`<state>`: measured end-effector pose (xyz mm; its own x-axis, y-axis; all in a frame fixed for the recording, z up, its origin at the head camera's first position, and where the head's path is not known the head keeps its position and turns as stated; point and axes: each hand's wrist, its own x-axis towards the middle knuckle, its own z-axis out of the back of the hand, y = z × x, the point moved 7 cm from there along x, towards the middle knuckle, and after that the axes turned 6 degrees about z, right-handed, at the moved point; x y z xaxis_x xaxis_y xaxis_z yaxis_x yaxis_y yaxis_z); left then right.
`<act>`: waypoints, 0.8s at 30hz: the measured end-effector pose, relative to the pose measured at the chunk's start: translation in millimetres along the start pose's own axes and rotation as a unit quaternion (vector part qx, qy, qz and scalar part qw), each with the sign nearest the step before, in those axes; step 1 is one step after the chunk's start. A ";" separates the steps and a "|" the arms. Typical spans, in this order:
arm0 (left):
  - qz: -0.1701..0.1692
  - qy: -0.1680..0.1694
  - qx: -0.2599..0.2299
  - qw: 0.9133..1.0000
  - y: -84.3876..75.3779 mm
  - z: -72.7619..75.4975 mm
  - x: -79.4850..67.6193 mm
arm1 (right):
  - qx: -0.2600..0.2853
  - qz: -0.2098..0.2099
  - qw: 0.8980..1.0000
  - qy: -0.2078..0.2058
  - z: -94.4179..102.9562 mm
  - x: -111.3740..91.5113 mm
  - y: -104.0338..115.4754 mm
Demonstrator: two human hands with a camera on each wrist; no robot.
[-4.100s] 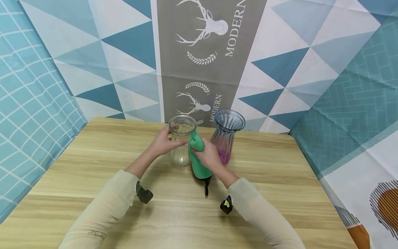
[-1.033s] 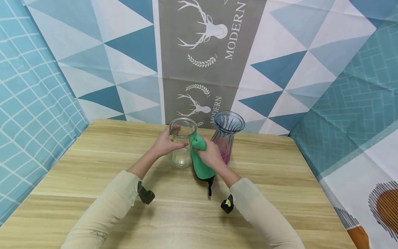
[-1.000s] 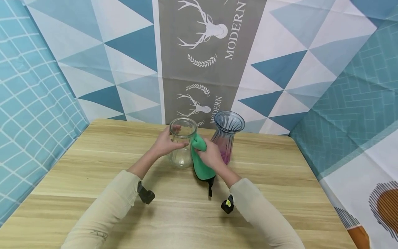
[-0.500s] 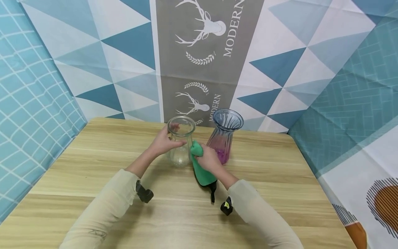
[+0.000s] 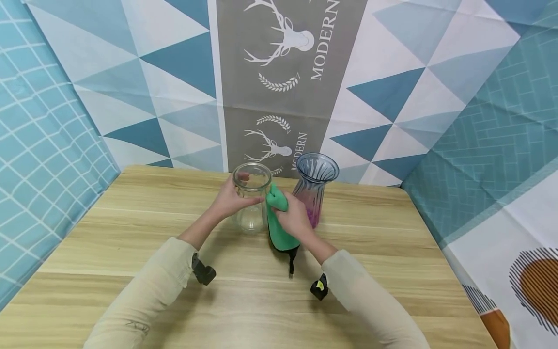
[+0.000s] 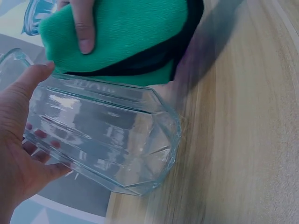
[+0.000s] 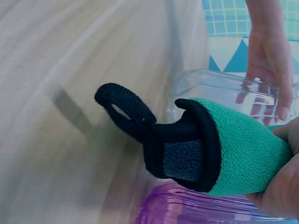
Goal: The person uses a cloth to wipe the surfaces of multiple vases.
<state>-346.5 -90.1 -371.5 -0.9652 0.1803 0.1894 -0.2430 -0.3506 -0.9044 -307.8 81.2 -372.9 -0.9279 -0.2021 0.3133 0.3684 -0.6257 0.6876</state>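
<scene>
A clear faceted glass vase (image 5: 250, 219) stands upright on the table, my left hand (image 5: 230, 198) gripping it around the upper part, with the thumb on the near side and the fingers behind. In the left wrist view, the glass vase (image 6: 103, 135) shows its thick angular base. My right hand (image 5: 294, 215) holds a folded green cloth (image 5: 281, 236) with black edging and a black hanging loop (image 7: 124, 112). The cloth lies close against the right side of the glass; whether it touches cannot be told. Part of the right palm is hidden by the cloth.
Just right of the cloth stands a ribbed vase (image 5: 317, 169), blue at its flared rim and purple at the base, partly behind my right hand. The wooden table (image 5: 253, 310) ends at a patterned wall covering (image 5: 174, 97) behind both vases.
Half a second ago the cloth and right hand sat slightly lower; they have risen along the glass's side. The left hand keeps its hold, and the glass vase stays in place.
</scene>
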 end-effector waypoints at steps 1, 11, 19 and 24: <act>0.000 0.002 0.001 1.000 0.0 0.2 -0.4 | 0.003 0.004 1.000 -0.005 1.5 1.2 2.1; 0.019 0.029 0.018 0.999 5.1 0.6 0.0 | 0.007 0.019 1.000 -0.003 1.1 6.5 8.9; 0.035 0.046 0.007 0.998 -15.3 2.0 -9.5 | -0.016 0.007 1.000 0.024 -6.3 0.0 2.7; 0.032 0.043 0.007 0.999 -16.6 3.5 -7.7 | -0.030 -0.002 0.998 0.048 -12.4 -3.2 -3.6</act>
<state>-335.4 -88.9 -356.6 -0.9671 0.2353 0.0971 -0.1830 -0.3776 -0.9077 -306.9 74.8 -384.4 -0.9316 -0.2690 0.2443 0.3633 -0.6695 0.6480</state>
